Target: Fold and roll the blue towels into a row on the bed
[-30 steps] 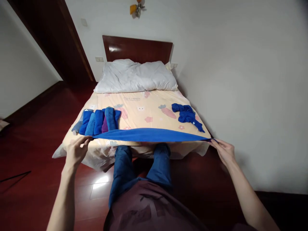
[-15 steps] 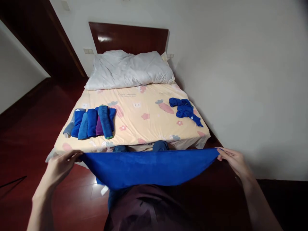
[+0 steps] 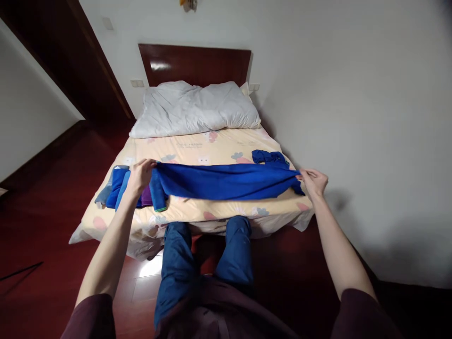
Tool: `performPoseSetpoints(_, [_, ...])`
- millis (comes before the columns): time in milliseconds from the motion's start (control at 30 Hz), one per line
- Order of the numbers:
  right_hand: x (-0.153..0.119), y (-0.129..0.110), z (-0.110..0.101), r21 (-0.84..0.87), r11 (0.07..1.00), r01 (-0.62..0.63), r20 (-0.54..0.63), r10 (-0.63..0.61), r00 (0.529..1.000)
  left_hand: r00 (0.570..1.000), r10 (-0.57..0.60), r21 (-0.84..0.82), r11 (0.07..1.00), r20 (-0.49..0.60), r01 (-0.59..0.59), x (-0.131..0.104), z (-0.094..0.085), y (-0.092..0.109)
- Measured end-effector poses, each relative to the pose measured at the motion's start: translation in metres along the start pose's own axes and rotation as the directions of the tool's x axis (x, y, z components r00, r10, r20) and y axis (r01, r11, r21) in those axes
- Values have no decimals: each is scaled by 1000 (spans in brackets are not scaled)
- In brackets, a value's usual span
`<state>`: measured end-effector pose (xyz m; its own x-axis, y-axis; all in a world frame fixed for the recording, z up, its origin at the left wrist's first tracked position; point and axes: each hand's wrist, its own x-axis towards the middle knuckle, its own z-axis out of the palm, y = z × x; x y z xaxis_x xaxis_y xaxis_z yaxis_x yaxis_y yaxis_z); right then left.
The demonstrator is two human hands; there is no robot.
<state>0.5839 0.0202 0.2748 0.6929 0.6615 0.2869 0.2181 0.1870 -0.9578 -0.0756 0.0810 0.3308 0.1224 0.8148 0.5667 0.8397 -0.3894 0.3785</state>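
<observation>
A blue towel (image 3: 228, 181) is stretched sideways between my hands over the near part of the bed. My left hand (image 3: 142, 175) pinches its left corner, and my right hand (image 3: 313, 181) pinches the right one. Behind my left hand lies a row of several rolled or folded towels (image 3: 158, 194), blue, grey-blue and purple, partly hidden by my wrist. Toward the right edge a crumpled heap of blue cloth (image 3: 270, 157) rests on the bed, its lower part covered by the held towel.
The bed (image 3: 197, 212) has a cream sheet printed with carrots. A folded white quilt (image 3: 197, 108) lies against the dark wooden headboard (image 3: 197, 63). A white wall (image 3: 353, 117) rises along the right side. My knees (image 3: 208, 235) are at the bed's front edge.
Both hands have moved forward and up from over my lap to above the bed, carrying the stretched towel. They are somewhat closer together, and the view has tilted slightly upward.
</observation>
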Motion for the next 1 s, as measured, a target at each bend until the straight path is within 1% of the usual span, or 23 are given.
performPoseSetpoints(33, [6,-1,5,57,998,18,-27,-17,999,996,11,7,1000,-85,-10,4,0,-1])
performPoseSetpoints(67, [10,-2,7,104,994,21,-39,-17,999,989,17,9,1000,-147,-16,5,0,-2])
performPoseSetpoints(133, [14,2,9,160,987,5,-31,0,1000,974,23,9,1000,-226,-21,-1,2,-7])
performPoseSetpoints(200, [11,13,8,156,988,-7,2,7,1000,965,41,2,999,-259,-42,-15,9,-17])
performPoseSetpoints(267, [6,30,6,111,994,-16,26,13,1000,965,60,-16,998,-254,-66,-37,24,-30])
performPoseSetpoints(333, [-3,53,5,62,997,-48,41,45,998,977,51,-40,997,-207,-61,-63,44,-43])
performPoseSetpoints(400, [-13,78,6,16,993,-113,64,112,992,993,0,-54,999,-116,-6,-93,68,-55])
performPoseSetpoints(467, [-27,104,9,-45,975,-218,62,220,973,997,-75,-50,996,23,76,-124,95,-65])
performPoseSetpoints(500, [-35,117,11,-74,958,-278,43,281,959,988,-104,-47,993,113,110,-140,108,-70])
performPoseSetpoints(533, [-43,128,12,-98,937,-336,16,339,941,969,-131,-38,989,207,142,-155,120,-74])
performPoseSetpoints(600, [-60,148,14,-126,893,-431,-27,432,902,907,-203,2,976,370,218,-182,142,-79])
performPoseSetpoints(667, [-74,163,13,-141,864,-484,-24,485,874,839,-278,48,956,468,290,-200,159,-83])
performPoseSetpoints(700, [-80,169,11,-148,852,-503,-17,506,862,816,-310,64,945,489,320,-206,164,-84])
performPoseSetpoints(733, [-83,173,9,-154,841,-518,-11,523,852,802,-339,73,934,493,350,-210,168,-85])
performPoseSetpoints(800, [-86,180,3,-157,829,-537,-18,541,841,788,-393,78,910,474,407,-213,171,-86])
performPoseSetpoints(900, [-83,186,-5,-138,832,-537,-71,532,843,777,-464,88,876,425,475,-211,168,-85])
performPoseSetpoints(1000, [-81,192,-11,-114,854,-507,-88,500,862,785,-497,106,862,369,495,-212,165,-82])
